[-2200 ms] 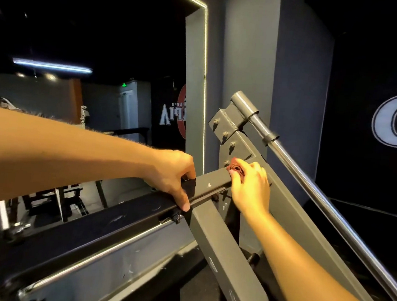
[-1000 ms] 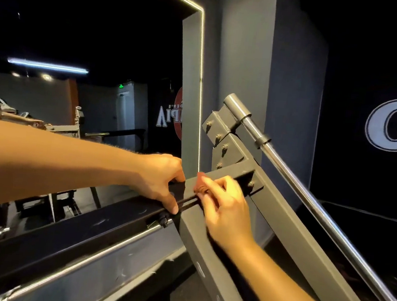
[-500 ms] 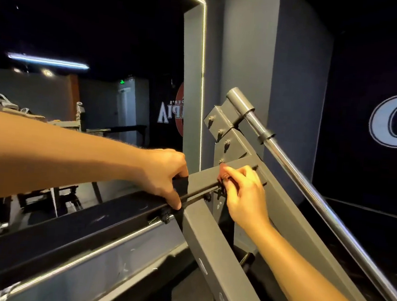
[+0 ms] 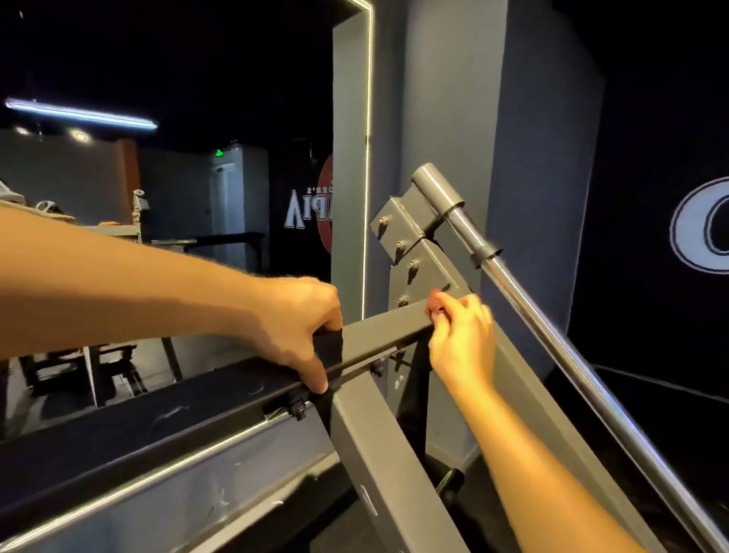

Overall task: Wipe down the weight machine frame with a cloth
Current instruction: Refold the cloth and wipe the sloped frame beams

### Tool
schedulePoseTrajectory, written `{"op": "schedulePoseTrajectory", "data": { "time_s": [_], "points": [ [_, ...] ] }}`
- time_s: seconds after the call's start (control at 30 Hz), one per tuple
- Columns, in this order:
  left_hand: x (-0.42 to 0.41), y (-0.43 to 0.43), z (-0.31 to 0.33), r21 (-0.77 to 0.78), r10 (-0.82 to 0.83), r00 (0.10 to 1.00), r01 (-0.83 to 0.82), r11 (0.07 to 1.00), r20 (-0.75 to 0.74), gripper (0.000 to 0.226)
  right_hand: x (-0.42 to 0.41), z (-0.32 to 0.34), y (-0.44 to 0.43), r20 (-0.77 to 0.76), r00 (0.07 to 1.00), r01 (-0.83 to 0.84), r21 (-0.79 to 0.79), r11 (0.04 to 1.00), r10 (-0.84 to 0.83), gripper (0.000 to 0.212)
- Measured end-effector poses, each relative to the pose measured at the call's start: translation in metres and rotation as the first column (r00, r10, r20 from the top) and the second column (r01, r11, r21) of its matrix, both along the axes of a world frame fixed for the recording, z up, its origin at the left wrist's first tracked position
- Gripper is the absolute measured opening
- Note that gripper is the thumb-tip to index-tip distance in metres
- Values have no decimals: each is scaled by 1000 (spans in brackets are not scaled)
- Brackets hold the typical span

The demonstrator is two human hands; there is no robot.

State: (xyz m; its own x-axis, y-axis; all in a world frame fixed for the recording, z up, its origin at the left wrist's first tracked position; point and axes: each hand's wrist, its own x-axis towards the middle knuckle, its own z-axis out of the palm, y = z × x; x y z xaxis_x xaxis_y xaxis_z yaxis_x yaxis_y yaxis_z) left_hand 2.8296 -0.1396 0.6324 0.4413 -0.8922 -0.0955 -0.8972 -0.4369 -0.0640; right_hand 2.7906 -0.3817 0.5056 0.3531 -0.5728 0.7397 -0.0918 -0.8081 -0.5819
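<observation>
The grey steel weight machine frame fills the middle of the view, with a crossbar running from left up to a bolted bracket. My left hand grips the crossbar where its black part begins. My right hand presses a small reddish cloth against the right end of the crossbar, just under the bracket. Most of the cloth is hidden inside my fingers.
A shiny chrome bar slopes from the bracket down to the lower right. A grey pillar with a light strip stands right behind the frame. A mirror at the left shows other gym machines.
My right hand with the cloth has slid along the crossbar from near my left hand up to the right, to the bracket end. My left hand has kept its grip.
</observation>
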Motion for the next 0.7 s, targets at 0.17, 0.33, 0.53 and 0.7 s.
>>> {"op": "schedulePoseTrajectory", "data": {
  "time_s": [0.17,0.33,0.53,0.7],
  "points": [
    [-2,0,-2,-15,1,1000,-2,1000,-13,37,-37,-22,35,-41,968,-248,-263,933,246,35],
    [-5,0,-2,-12,2,1000,-1,1000,18,39,-10,-3,-37,-116,993,-44,-119,992,30,28],
    [-3,-2,-1,4,8,1000,-9,1000,24,37,11,-2,-50,-57,989,144,161,976,-136,17],
    [1,-4,-1,6,30,999,-30,1000,-16,39,-22,-20,29,2,995,-97,-71,993,98,32]
  ]
}}
